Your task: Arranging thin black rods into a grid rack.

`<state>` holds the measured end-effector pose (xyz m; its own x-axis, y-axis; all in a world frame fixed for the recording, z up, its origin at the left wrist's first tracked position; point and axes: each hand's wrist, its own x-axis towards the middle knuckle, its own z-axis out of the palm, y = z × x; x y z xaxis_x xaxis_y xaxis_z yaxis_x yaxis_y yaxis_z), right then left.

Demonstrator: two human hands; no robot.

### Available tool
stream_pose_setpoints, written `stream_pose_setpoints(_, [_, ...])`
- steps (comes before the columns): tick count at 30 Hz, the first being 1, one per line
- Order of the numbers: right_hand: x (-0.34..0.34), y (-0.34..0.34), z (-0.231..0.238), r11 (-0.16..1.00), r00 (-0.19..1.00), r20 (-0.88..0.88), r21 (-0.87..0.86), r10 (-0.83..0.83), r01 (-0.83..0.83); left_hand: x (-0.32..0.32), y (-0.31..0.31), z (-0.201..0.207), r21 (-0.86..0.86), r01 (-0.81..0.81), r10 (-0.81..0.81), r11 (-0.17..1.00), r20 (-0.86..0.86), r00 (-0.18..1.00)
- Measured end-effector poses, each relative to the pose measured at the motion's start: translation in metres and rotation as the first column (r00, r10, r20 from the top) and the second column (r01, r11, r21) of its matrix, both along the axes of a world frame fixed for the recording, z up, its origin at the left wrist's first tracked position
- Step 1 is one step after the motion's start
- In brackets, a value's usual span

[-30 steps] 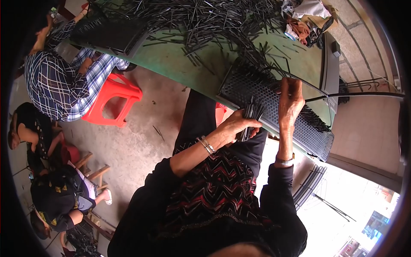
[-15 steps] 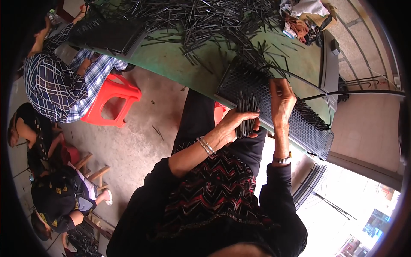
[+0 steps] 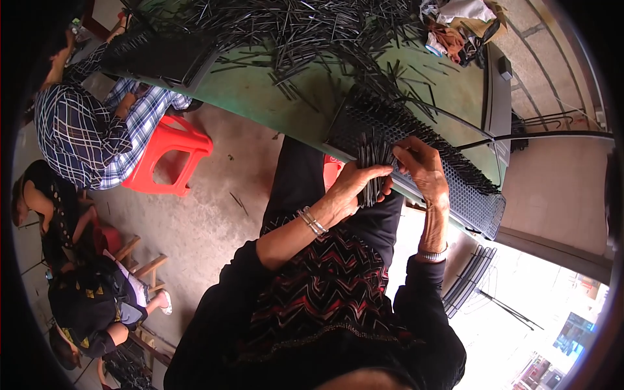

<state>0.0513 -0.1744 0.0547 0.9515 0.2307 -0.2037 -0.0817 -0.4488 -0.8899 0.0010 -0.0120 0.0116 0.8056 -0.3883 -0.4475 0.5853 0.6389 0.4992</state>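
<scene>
A bundle of thin black sticks [image 3: 372, 166] stands in the grip of my left hand [image 3: 353, 184], its thumb laid across the front and its fingers behind. Close against the bundle's right side, the thumb and fingers of my right hand [image 3: 422, 170] are pinched together. Whatever they hold is too small to make out. Under and beyond both hands slopes a black perforated board [image 3: 478, 213], dotted with small holes. Rows of black sticks [image 3: 448, 143] stick up from its far half, while the near strip shows bare holes.
Loose black sticks [image 3: 305, 32] are heaped on the green table [image 3: 260, 97]. A second black board [image 3: 169, 58] lies at the table's left. Crumpled bags [image 3: 458, 32] sit far right, near a black cable [image 3: 546, 136]. A person sits left on a red stool [image 3: 172, 156]; others are behind.
My right hand has come from over the board, left and nearer, to the bundle's side. My left hand keeps hold of the bundle almost unmoved.
</scene>
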Motion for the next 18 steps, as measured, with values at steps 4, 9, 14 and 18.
stream_pose_setpoints(4, [0.0, -0.002, 0.0, 0.995, 0.999, -0.043, 0.097, -0.007, 0.011, 0.001, 0.001, -0.003, -0.02, 0.01, -0.01, 1.0, -0.003, 1.0])
stream_pose_setpoints(9, [0.003, 0.003, 0.008, 0.958, 0.957, 0.134, 0.166, -0.257, 0.234, 0.002, 0.003, -0.004, 0.003, 0.006, -0.006, 1.0, -0.131, 0.991])
stream_pose_setpoints(14, [0.022, 0.011, -0.009, 0.904, 0.748, 0.556, 0.016, -0.363, 0.427, 0.002, 0.002, -0.004, -0.002, -0.01, 0.01, 1.0, -0.108, 0.994])
stream_pose_setpoints(18, [0.029, 0.012, -0.022, 0.892, 0.688, 0.627, 0.025, -0.366, 0.451, 0.0, 0.0, -0.003, 0.053, 0.0, 0.002, 0.999, -0.046, 0.999])
